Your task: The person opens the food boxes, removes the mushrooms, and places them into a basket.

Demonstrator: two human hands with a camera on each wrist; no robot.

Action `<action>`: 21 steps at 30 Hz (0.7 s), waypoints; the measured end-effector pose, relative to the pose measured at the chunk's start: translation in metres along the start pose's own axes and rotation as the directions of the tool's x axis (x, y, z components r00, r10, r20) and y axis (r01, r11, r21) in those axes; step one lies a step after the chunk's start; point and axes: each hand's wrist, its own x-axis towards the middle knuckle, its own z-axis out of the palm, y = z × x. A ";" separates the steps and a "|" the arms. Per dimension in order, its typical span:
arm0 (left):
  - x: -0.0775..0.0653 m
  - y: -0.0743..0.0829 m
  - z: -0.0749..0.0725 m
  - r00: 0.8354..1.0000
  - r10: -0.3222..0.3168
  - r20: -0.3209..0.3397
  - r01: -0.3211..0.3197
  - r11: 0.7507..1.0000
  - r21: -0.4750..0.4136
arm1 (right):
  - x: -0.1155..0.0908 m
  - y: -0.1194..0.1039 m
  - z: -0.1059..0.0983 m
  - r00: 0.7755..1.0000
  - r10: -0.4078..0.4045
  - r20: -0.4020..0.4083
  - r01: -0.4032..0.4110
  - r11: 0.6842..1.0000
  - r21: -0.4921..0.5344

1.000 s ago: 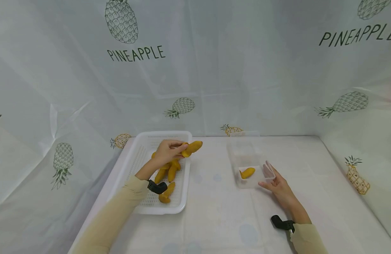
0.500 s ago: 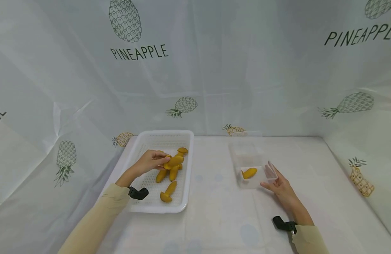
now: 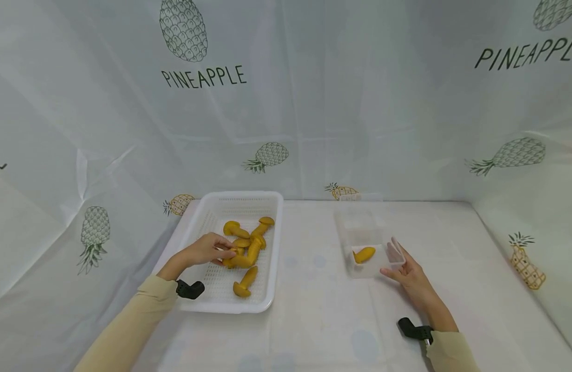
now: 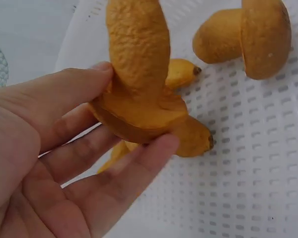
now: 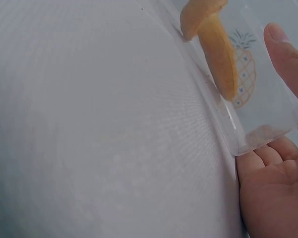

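Observation:
In the head view my left hand (image 3: pixel 207 249) is inside the white perforated basket (image 3: pixel 267 304), at the left of the mushroom pile. It pinches a yellow mushroom (image 4: pixel 139 54) by the cap between thumb and fingertips; the stem points up in the left wrist view. Several more mushrooms (image 3: pixel 242 283) lie around it. My right hand (image 3: pixel 412 276) holds the near right corner of a clear plastic box (image 3: pixel 366 269), thumb on one side and fingers on the other. One yellow mushroom (image 5: pixel 218 54) lies inside that box, cap to the left in the head view.
The box's clear lid (image 3: pixel 358 219) lies folded back behind it. A white cloth (image 3: pixel 314 315) covers the table, and a pineapple-print curtain (image 3: pixel 342 113) hangs behind. Each wrist wears a black camera (image 3: pixel 190 290).
My left hand has moved from the basket's right rim leftward and down into the basket, the mushroom still in its fingers. A mushroom behind it has come into sight. The right hand stays put.

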 end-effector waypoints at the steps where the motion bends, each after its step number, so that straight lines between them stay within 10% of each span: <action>1: -0.001 -0.001 0.000 1.000 0.001 0.008 -0.001 1.000 0.010 | 0.000 0.000 0.000 1.000 -0.001 0.000 0.001 1.000 0.000; 21: -0.015 -0.004 -0.004 0.993 -0.113 0.018 0.107 0.971 0.214 | 0.000 0.000 0.000 1.000 0.000 0.004 0.000 1.000 0.008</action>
